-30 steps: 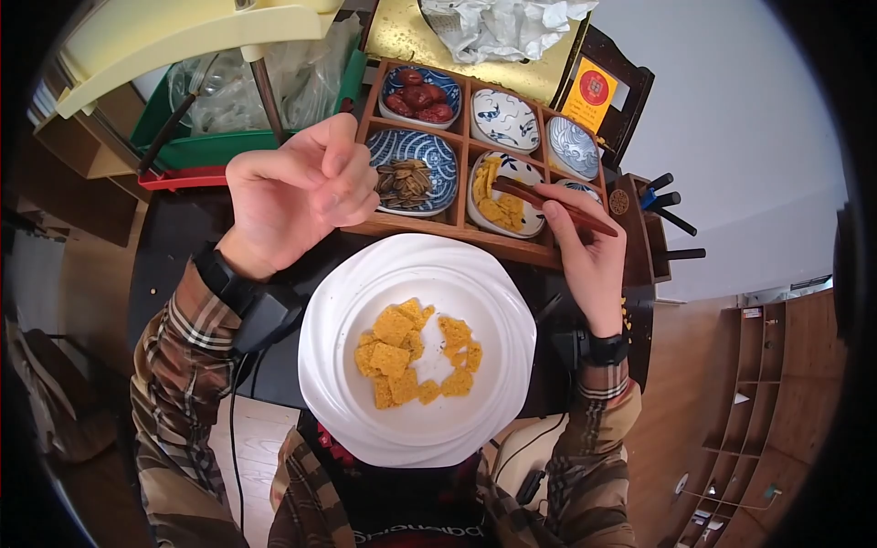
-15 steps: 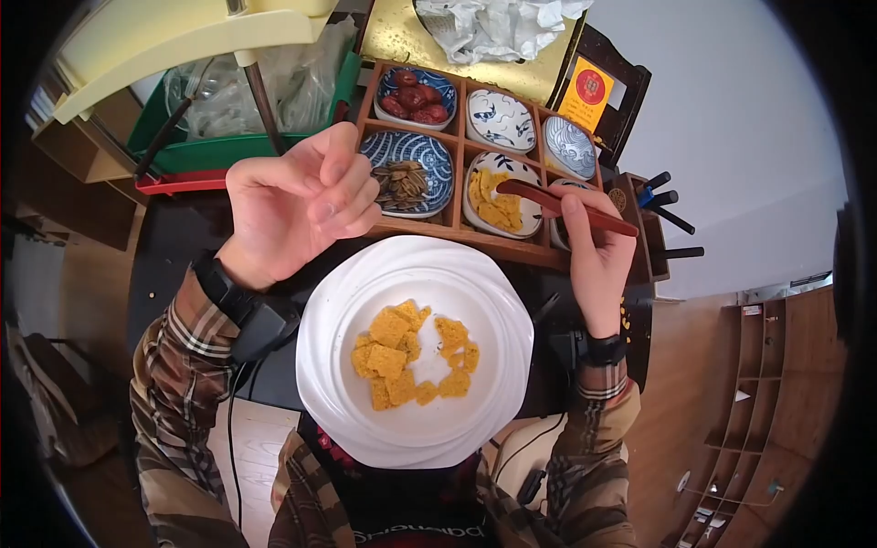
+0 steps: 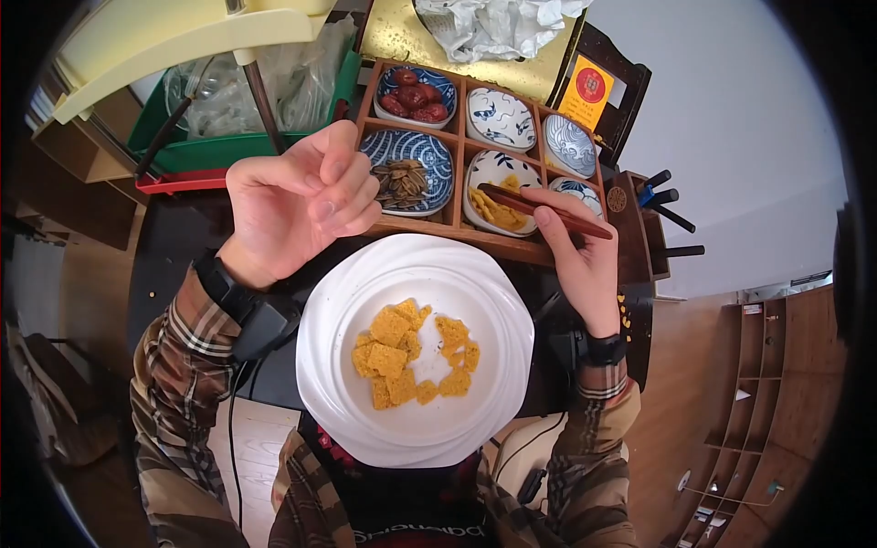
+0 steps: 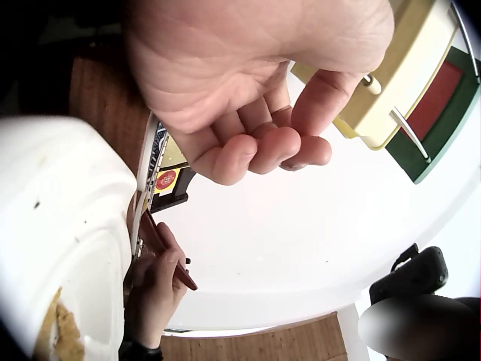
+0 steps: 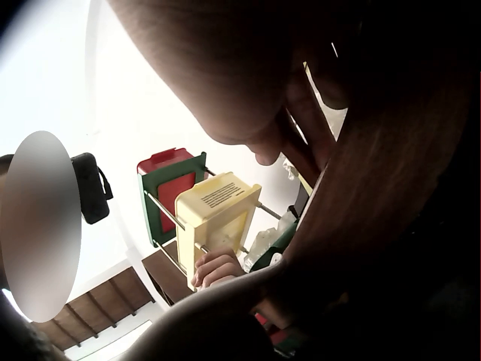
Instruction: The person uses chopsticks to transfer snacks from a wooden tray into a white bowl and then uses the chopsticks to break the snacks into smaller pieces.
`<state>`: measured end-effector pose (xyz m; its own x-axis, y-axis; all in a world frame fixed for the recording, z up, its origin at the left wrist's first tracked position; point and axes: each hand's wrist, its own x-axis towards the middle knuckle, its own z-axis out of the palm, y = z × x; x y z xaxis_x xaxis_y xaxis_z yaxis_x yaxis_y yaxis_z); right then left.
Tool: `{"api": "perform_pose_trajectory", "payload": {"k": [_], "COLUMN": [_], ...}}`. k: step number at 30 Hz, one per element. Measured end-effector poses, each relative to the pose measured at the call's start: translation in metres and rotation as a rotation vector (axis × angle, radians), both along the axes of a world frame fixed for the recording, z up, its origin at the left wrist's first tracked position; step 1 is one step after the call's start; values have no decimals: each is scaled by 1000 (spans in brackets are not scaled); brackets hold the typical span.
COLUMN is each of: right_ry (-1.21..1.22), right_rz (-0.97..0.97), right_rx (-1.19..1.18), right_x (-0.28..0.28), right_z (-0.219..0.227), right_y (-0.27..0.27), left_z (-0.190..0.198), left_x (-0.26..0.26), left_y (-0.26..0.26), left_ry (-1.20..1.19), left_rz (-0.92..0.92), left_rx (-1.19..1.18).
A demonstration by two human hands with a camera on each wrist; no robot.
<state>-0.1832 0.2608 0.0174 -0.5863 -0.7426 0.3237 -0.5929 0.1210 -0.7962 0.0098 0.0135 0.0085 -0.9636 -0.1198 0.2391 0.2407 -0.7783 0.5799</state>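
Note:
My right hand (image 3: 585, 260) holds reddish-brown wooden tongs (image 3: 548, 212) between thumb and fingers. The tips lie over yellow chips (image 3: 496, 214) in a leaf-patterned bowl (image 3: 501, 164); whether they pinch a chip I cannot tell. Raised left of the seed bowl, my left hand (image 3: 297, 205) is palm up with loosely curled fingers (image 4: 278, 144), holding nothing visible. A white dish (image 3: 320, 365) nearest the body carries several orange-yellow pieces (image 3: 391, 356). The right wrist view is dark, with part of the right hand (image 5: 240, 83) showing.
A wooden divided tray (image 3: 461, 226) holds bowls, among them red dates (image 3: 416, 98) and striped seeds (image 3: 402, 183). Left of it stand a green bin (image 3: 215, 151) and a yellow rack part (image 3: 183, 41). Black-handled items (image 3: 671, 212) stand at right.
The tongs moved back right and up, then forward and left over the chips, whose pile now looks shifted within the bowl. My left hand has stayed nearly still.

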Motion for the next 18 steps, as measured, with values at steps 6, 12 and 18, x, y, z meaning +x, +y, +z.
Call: {"api": "perform_pose_trajectory", "payload": {"k": [6, 12, 18], "right_ry": [-18, 14, 216], "right_rz": [-98, -49, 181], "right_rx": [4, -172, -90], "right_x": [-5, -4, -2], "right_z": [1, 6, 11], "right_y": [3, 7, 11], "left_z": [0, 0, -2], "left_x": [0, 0, 0], "left_y": [0, 0, 1], "left_ry": [7, 9, 11], "left_rz": [-2, 2, -10], "left_rx": [-1, 2, 7]}}
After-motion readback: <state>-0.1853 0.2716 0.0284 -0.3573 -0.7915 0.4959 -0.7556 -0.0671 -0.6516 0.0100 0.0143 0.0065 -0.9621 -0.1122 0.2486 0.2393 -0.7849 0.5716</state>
